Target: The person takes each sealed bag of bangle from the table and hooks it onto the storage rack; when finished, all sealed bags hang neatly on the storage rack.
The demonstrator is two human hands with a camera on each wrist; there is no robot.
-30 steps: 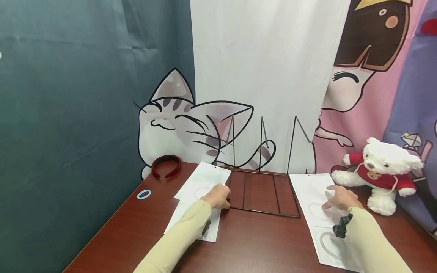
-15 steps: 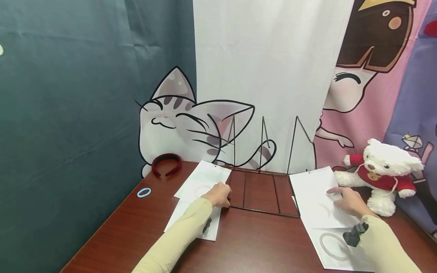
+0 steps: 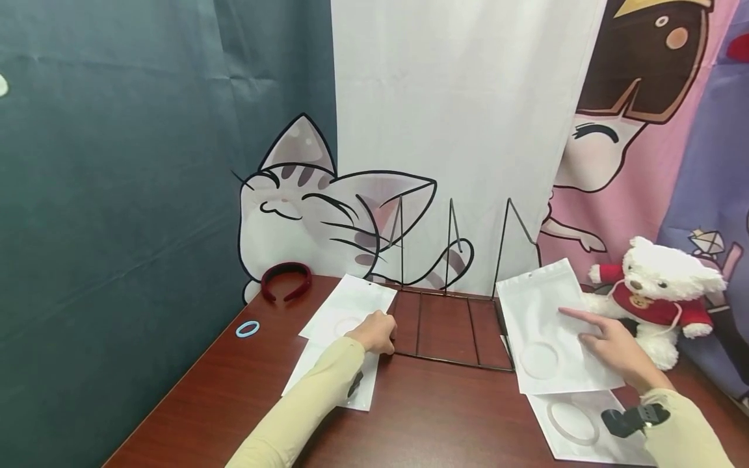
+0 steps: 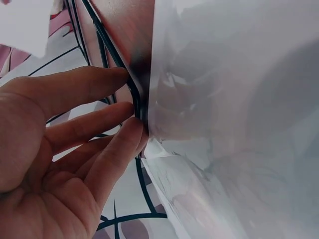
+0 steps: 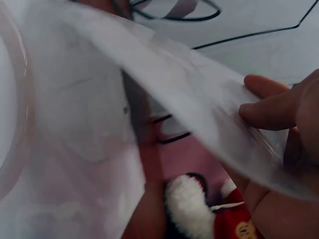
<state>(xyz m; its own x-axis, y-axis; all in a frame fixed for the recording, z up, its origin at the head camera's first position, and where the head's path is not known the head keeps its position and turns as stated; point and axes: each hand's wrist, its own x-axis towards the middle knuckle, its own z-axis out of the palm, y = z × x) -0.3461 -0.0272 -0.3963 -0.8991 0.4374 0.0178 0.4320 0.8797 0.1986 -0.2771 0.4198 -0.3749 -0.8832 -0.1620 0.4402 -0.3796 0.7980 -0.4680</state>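
Observation:
My left hand [image 3: 376,333] is at the left side of a black wire rack [image 3: 447,361]. Its thumb and fingers [image 4: 112,149] pinch the rack's wire, right beside a white plastic pouch [image 3: 354,302]. A second white pouch [image 3: 336,364] lies under my left forearm. My right hand [image 3: 614,344] holds a white plastic pouch [image 3: 552,318], raised and tilted at the rack's right side, with a pale ring showing through it. In the right wrist view, the thumb and fingers pinch the edge of this pouch [image 5: 164,84]. Another pouch [image 3: 544,422] with a ring inside lies below it.
A white teddy bear [image 3: 667,289] in a red top sits close beyond my right hand. At the far left of the brown table [image 3: 234,403] lie a dark red headband [image 3: 287,266] and a light blue ring [image 3: 248,329]. Printed curtains [image 3: 468,97] hang behind.
My right hand has taken hold of the upper right pouch and lifted it, tilting it up toward the rack. My left hand has stayed at the rack's left side.

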